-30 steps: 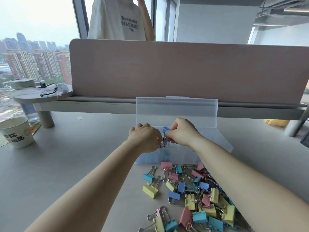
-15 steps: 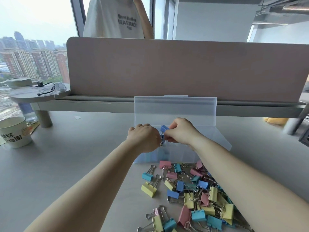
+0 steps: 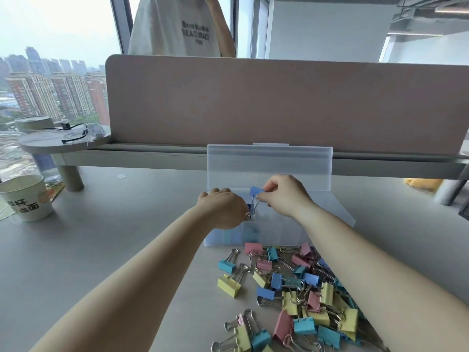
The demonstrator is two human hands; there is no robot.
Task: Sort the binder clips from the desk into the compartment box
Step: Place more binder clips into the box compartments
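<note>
Head view: blue binder clip (image 3: 256,191) is pinched by right hand (image 3: 284,196) over compartment box (image 3: 279,231); darker clip (image 3: 249,208) is gripped by curled left hand (image 3: 222,209).

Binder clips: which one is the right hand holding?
The light blue clip pinched by the right hand above the compartment box, highest of all. The left hand grips a darker blue clip just below; the rest lie on the desk.
</note>
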